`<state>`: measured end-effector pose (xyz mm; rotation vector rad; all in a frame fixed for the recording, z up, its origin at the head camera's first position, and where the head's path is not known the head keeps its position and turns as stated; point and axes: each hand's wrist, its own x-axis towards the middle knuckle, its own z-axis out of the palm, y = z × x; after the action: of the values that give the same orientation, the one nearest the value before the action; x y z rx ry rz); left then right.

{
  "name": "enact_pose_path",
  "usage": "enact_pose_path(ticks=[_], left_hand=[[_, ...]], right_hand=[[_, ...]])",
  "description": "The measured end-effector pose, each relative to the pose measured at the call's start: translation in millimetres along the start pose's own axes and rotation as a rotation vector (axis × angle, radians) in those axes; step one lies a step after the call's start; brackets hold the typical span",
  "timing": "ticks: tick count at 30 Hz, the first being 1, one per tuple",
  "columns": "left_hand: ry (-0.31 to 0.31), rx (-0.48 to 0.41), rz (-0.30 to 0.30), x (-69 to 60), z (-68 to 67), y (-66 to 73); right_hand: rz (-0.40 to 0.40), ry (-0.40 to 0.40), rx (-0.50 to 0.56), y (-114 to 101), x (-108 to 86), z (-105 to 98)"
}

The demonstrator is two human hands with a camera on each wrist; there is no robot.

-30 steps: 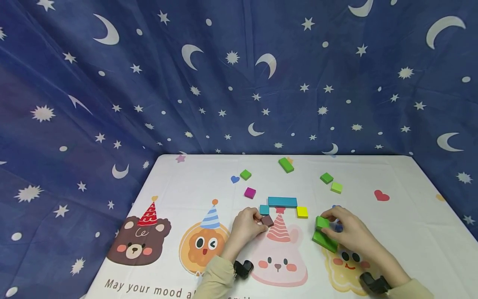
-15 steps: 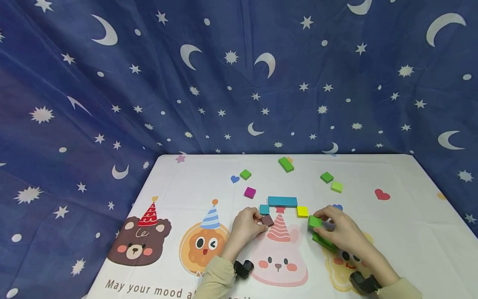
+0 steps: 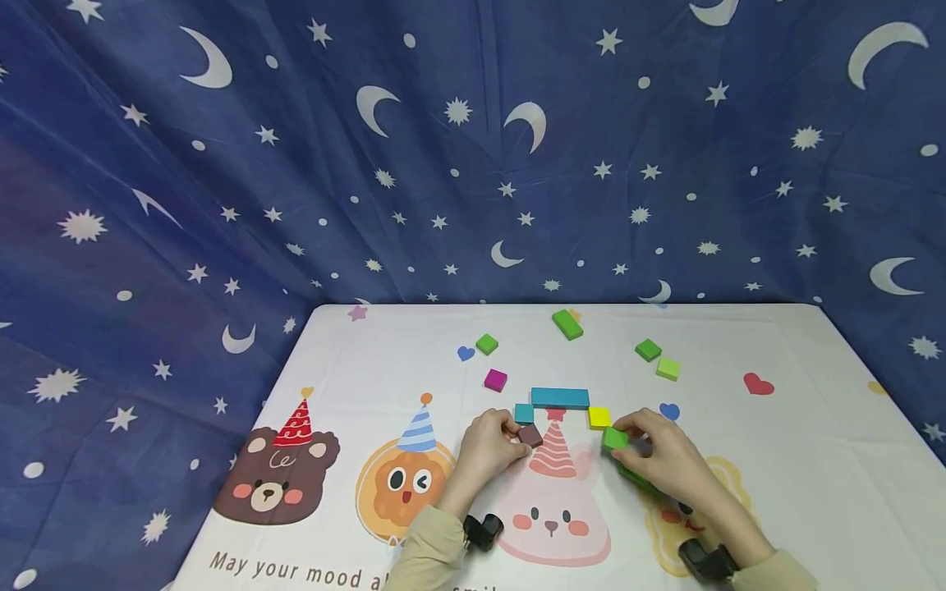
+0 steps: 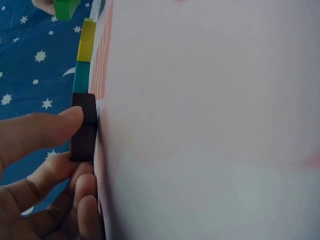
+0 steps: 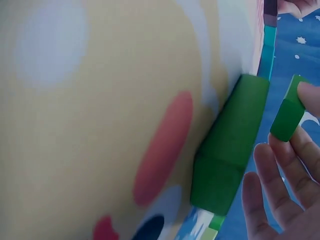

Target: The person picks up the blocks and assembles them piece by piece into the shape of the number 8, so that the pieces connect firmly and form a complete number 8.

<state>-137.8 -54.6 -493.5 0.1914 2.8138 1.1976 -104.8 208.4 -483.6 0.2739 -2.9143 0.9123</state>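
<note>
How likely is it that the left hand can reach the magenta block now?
Probably yes, though the left hand pinches the brown block and would first need to release it. No other block lies between the hand and the magenta block.

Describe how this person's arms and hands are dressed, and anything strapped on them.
The left hand and right hand are bare, with no gloves or rings showing. The left sleeve and right sleeve are plain beige fabric, the left one creased. Near each cuff sits a small, chunky black device: left device, right device. No markings are readable on them.
</note>
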Motion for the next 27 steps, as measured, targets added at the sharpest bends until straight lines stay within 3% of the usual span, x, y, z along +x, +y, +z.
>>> enact_pose_path(ticks=[11,27], left_hand=[[0.001,0.01,0.009,0.3,-0.4,-0.5],[-0.002,0.011,-0.001,0.6,-0.4,-1.1]], right_hand=[[0.05,-0.003,0.006,-9.6,2.4,8.9],[0.125,-0.081,-0.027,-21.1,11.4,14.7]])
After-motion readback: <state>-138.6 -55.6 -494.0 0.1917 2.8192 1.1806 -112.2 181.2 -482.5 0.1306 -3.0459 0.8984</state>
